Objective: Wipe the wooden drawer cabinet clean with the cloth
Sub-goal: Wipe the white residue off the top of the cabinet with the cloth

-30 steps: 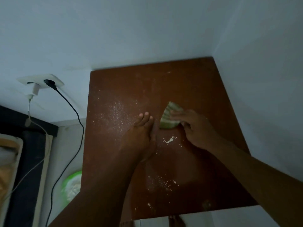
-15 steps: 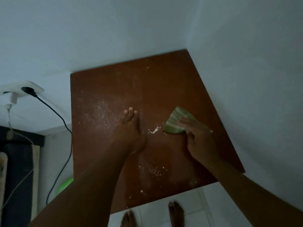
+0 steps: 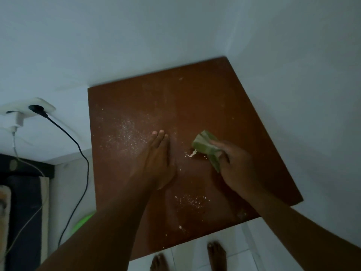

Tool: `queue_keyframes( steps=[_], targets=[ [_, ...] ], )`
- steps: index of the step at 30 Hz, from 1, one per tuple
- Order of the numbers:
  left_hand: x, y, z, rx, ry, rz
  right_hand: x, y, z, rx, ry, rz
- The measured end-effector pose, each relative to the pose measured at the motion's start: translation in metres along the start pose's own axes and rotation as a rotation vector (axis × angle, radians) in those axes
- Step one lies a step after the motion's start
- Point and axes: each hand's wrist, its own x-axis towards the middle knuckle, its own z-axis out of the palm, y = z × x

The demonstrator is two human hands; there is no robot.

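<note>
Right hand (image 3: pixel 237 167) has curled, pinching the cloth (image 3: pixel 205 146), which juts upper-left of its fingers (image 3: pixel 221 144); left hand (image 3: pixel 158 159) flat on cabinet (image 3: pixel 195 98).

The room is dimly lit, with a bluish tint. The walls (image 3: pixel 136 36) are shown brighter than the cabinet top (image 3: pixel 195 98). Everything is slightly blurred, and edges are bent.

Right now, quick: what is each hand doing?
Left hand: open, fingers straight, resting on the cabinet top.
Right hand: gripping the green cloth.
</note>
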Motion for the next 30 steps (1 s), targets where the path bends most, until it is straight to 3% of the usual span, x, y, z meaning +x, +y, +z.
queue_keyframes(
  steps=[3,6,9,16,19,21,23,26,30],
  targets=[
    [-0.034,-0.021,0.000,0.026,0.101,0.023,0.090,0.007,-0.025,-0.004,0.171,0.019],
    [-0.060,-0.033,0.010,-0.062,0.061,-0.067,0.160,0.020,-0.024,-0.112,0.081,0.031],
    [-0.062,-0.032,0.015,-0.158,0.120,-0.146,0.144,0.021,0.014,-0.211,-0.048,-0.100],
    [-0.055,-0.029,0.006,-0.255,0.160,-0.196,0.031,-0.012,0.036,0.000,-0.415,-0.314],
    [-0.056,-0.033,0.007,-0.264,0.158,-0.193,0.079,-0.022,0.019,0.021,-0.290,-0.258],
    [-0.056,-0.033,0.008,-0.264,0.176,-0.185,0.142,-0.021,0.012,-0.045,-0.125,-0.234],
    [-0.056,-0.034,0.009,-0.251,0.192,-0.173,0.191,-0.015,0.014,-0.140,-0.065,-0.184],
    [-0.055,-0.035,0.010,-0.242,0.199,-0.182,0.188,-0.003,0.043,-0.308,-0.104,-0.248],
    [-0.053,-0.033,0.007,-0.279,0.222,-0.195,0.103,-0.016,0.058,-0.223,-0.312,-0.393]
  ],
)
